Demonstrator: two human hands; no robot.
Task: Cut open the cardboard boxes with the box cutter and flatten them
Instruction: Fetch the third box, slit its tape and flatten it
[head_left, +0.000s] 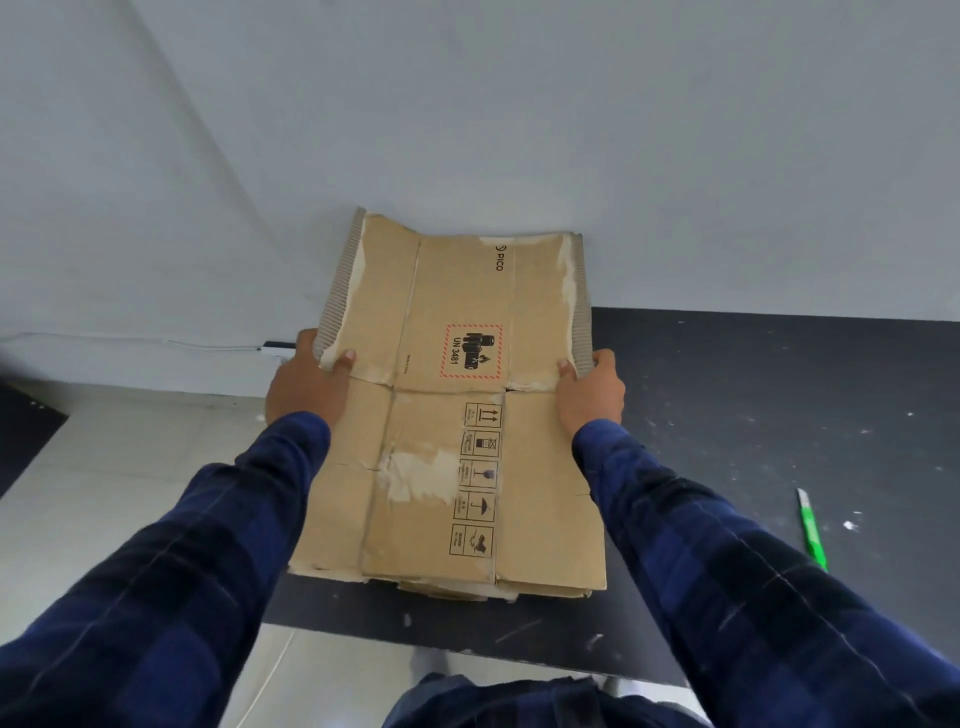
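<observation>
Left hand (306, 387) and right hand (593, 392) gripped side edges of flattened brown cardboard box (447, 291), presumably pressing its fold flat.

One flattened cardboard box (447, 415), printed with one red-bordered hazard label (471, 351) and five black handling symbols (475, 473) in a column. One green box cutter (811, 530), toward the right edge of one dark desk (753, 389). Two hands: my left hand (306, 387) and my right hand (592, 395).
</observation>
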